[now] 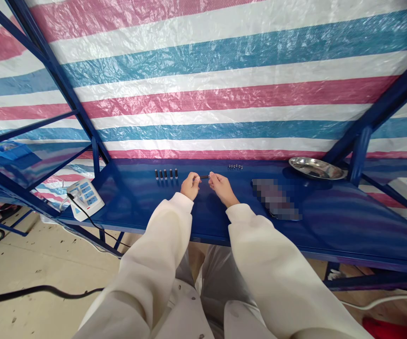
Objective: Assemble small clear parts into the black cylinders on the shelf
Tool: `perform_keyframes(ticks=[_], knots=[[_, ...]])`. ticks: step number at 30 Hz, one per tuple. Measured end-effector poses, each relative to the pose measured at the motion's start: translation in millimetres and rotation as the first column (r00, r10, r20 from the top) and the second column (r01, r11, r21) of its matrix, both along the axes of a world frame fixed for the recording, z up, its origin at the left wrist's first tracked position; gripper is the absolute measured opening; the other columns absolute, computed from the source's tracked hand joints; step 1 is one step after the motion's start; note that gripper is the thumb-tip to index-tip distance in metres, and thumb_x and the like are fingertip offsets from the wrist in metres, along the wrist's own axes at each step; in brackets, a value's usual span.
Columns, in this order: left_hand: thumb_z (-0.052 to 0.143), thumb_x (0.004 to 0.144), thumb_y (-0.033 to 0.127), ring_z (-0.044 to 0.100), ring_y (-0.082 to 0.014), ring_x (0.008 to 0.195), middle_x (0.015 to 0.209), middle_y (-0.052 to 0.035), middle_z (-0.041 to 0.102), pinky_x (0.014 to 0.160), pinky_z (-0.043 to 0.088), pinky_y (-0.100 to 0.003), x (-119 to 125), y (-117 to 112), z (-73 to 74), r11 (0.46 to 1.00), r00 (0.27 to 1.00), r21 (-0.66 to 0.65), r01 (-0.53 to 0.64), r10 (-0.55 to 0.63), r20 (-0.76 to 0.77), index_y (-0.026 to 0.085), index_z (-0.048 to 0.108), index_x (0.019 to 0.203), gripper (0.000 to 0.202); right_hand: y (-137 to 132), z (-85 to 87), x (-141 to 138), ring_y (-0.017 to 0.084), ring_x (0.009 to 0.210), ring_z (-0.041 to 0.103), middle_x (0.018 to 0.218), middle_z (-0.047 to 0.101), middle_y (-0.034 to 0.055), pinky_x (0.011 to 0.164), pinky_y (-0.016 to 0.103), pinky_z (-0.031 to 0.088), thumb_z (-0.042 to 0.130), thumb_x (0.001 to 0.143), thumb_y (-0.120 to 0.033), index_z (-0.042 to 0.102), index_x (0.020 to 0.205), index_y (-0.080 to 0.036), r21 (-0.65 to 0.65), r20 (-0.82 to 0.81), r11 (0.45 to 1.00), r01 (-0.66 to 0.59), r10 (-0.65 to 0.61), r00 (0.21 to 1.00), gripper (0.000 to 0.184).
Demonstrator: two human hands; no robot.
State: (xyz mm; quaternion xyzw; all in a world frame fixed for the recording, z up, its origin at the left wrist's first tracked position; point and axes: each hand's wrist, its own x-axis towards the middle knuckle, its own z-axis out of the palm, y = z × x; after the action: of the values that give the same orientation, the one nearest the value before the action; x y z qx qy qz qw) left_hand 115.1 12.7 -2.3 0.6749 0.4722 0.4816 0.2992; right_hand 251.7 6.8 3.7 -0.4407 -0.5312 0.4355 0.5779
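Between my two hands is a small dark rod-like tube (205, 177), level above the blue shelf. My left hand (190, 185) pinches its left end with thumb and fingers. At the other end, my right hand (221, 186) has its fingertips closed on the tube, and those fingertips hide that end. To the left of my hands, several short black cylinders with silvery lower ends (165, 174) stand in a row. A cluster of small shiny metal pieces (235, 167) lies behind my right hand, too small to make out exactly.
A round steel dish (316, 168) sits at the back right of the blue shelf (224, 226). Nearer lies a blurred-out flat object (276, 199). On the left is a white power strip (85, 198) with a black cable. Blue frame posts (360, 150) flank a striped tarp (210, 94).
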Motion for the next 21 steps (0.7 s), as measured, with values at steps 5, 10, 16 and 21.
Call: perform_keyframes(ticks=[5, 10, 16, 21], knots=[[0.04, 0.089, 0.037, 0.05, -0.0082, 0.051, 0.071, 0.0029, 0.06, 0.06, 0.042, -0.023, 0.3, -2.1, -0.1, 0.998, 0.999, 0.034, -0.044, 0.045, -0.023, 0.02, 0.048, 0.072, 0.025, -2.1, 1.8, -0.7, 0.008, 0.043, 0.033, 0.047, 0.035, -0.0049, 0.042, 0.024, 0.029, 0.05, 0.07, -0.071, 0.042, 0.053, -0.02, 0.014, 0.048, 1.0, -0.009, 0.008, 0.999, 0.054], [0.039, 0.088, 0.047, 0.049, -0.0111, 0.049, 0.053, 0.0019, 0.052, 0.063, 0.043, -0.027, 1.0, -3.0, 2.5, 0.997, 0.997, 0.035, -0.074, 0.073, 0.031, 0.02, 0.049, 0.062, 0.039, -3.6, 3.5, -0.8, 0.008, 0.043, 0.033, 0.046, 0.036, -0.0046, 0.043, 0.024, 0.028, 0.048, 0.071, -0.071, 0.042, 0.053, -0.021, 0.009, 0.075, 1.0, -0.017, 0.017, 0.997, 0.054], [0.037, 0.09, 0.041, 0.051, -0.0111, 0.048, 0.046, 0.0034, 0.05, 0.062, 0.042, -0.026, 1.3, -2.9, 7.2, 0.995, 0.996, -0.081, -0.056, 0.061, 0.061, 0.019, 0.05, 0.062, 0.038, -4.2, 4.2, -1.2, 0.008, 0.043, 0.035, 0.047, 0.037, -0.0046, 0.043, 0.024, 0.029, 0.048, 0.069, -0.072, 0.043, 0.055, -0.02, 0.002, 0.064, 0.999, -0.035, 0.035, 0.997, 0.054], [0.036, 0.091, 0.038, 0.051, -0.0089, 0.045, 0.048, 0.0043, 0.051, 0.06, 0.041, -0.023, 1.0, -3.1, 9.1, 0.993, 0.993, -0.103, -0.063, 0.073, 0.096, 0.018, 0.048, 0.062, 0.037, -4.4, 4.6, -1.9, 0.008, 0.043, 0.036, 0.049, 0.038, -0.0046, 0.044, 0.024, 0.031, 0.047, 0.071, -0.071, 0.043, 0.057, -0.021, -0.002, 0.081, 0.999, -0.049, 0.049, 0.996, 0.052]])
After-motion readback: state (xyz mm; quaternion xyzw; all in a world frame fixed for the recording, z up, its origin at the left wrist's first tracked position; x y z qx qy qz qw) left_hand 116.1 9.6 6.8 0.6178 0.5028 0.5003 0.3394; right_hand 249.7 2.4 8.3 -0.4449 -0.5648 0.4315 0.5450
